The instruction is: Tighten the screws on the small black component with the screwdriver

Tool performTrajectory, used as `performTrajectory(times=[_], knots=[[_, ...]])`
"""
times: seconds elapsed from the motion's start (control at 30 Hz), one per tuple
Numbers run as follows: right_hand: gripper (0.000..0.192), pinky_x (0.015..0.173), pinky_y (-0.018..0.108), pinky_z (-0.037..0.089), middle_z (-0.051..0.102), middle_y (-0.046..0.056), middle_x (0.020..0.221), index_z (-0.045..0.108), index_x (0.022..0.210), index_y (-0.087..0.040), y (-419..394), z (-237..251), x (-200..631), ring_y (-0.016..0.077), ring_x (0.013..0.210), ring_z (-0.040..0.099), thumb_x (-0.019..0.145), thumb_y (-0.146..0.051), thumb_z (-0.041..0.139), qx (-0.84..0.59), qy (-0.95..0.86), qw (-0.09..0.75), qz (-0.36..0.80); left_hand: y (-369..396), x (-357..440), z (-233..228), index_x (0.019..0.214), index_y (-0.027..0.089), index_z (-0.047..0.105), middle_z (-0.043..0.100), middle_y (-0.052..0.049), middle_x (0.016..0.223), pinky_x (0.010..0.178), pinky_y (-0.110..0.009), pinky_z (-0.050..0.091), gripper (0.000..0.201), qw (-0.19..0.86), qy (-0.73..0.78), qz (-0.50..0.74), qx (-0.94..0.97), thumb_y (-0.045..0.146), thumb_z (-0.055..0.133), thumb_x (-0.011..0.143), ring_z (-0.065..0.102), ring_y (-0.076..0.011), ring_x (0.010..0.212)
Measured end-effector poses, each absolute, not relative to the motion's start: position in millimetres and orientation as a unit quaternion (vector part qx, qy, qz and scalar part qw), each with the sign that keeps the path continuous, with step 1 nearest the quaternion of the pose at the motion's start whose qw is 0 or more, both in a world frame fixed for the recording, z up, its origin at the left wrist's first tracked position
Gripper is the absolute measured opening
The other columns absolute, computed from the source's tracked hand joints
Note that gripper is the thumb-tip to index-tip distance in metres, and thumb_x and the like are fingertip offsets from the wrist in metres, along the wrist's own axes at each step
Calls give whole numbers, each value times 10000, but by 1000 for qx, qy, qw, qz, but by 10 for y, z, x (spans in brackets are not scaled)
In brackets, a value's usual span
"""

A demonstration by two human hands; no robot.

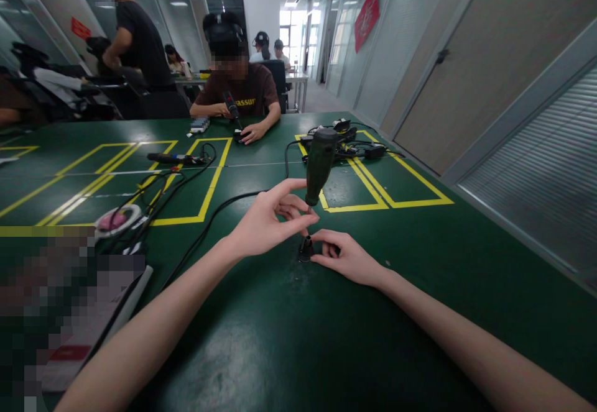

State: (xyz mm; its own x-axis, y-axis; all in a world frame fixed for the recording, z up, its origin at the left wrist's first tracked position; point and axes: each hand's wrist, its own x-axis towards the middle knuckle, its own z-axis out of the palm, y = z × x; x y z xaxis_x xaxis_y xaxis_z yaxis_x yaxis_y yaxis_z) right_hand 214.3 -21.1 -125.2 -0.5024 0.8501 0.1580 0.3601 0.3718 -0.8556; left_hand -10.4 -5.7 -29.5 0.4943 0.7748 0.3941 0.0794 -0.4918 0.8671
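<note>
A dark-handled screwdriver (321,166) stands nearly upright over the table, its thick handle uppermost and leaning slightly right. My left hand (275,219) has thumb and fingers closed about its narrow lower end, just beneath the handle. Directly below sits a small black flared piece (305,252), with a short metallic stem rising from its middle. My right hand (347,256) pinches the right side of that piece at the tabletop, thumb and forefinger against it, other fingers curled. Whether the screwdriver's tip meets the stem is hidden by my left fingers.
Black cables and adapters (354,141) lie beyond the screwdriver on the green table (261,337), inside yellow tape lines. Left are a corded black tool (175,159) and a white tape roll (119,219). Opposite, a seated person (242,86) holds another screwdriver (232,107).
</note>
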Motion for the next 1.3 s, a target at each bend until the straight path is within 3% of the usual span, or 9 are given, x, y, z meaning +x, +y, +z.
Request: performTrajectory(times=[0.2, 0.5, 0.87, 1.13, 1.3], knots=[[275, 556, 246, 429, 682, 33, 966, 720, 1106, -182, -211, -1255, 2135, 98, 618, 532, 896, -358, 719, -393, -766, 308, 404, -44, -122, -312, 1257, 156, 581, 798, -62, 966, 724, -303, 639, 365, 420, 255, 416, 765, 208, 665, 905, 766, -152, 687], [292, 550, 246, 432, 688, 35, 970, 724, 1107, -186, -207, -1273, 2137, 97, 607, 516, 899, -391, 728, -396, -764, 307, 406, -67, -103, -265, 1138, 186, 548, 779, -23, 896, 670, -270, 611, 321, 419, 272, 423, 756, 266, 729, 886, 751, -144, 657], [278, 561, 250, 434, 686, 35, 973, 721, 1105, -182, -215, -1263, 2141, 98, 616, 531, 897, -367, 721, -395, -765, 309, 404, -41, -126, -273, 1268, 144, 584, 775, -43, 927, 708, -275, 626, 420, 413, 279, 410, 764, 236, 732, 885, 758, -146, 693], [282, 554, 248, 427, 691, 34, 972, 721, 1105, -190, -208, -1269, 2142, 100, 619, 529, 897, -380, 724, -396, -766, 308, 401, -38, -132, -275, 1123, 174, 586, 771, -13, 885, 702, -259, 610, 334, 411, 281, 418, 760, 233, 778, 856, 749, -135, 670], [275, 552, 251, 423, 687, 30, 950, 720, 1106, -192, -209, -1265, 2142, 101, 607, 517, 890, -364, 724, -397, -767, 306, 399, -31, -130, -281, 1164, 183, 585, 772, -4, 872, 695, -255, 603, 375, 403, 280, 419, 764, 249, 786, 854, 747, -133, 663]])
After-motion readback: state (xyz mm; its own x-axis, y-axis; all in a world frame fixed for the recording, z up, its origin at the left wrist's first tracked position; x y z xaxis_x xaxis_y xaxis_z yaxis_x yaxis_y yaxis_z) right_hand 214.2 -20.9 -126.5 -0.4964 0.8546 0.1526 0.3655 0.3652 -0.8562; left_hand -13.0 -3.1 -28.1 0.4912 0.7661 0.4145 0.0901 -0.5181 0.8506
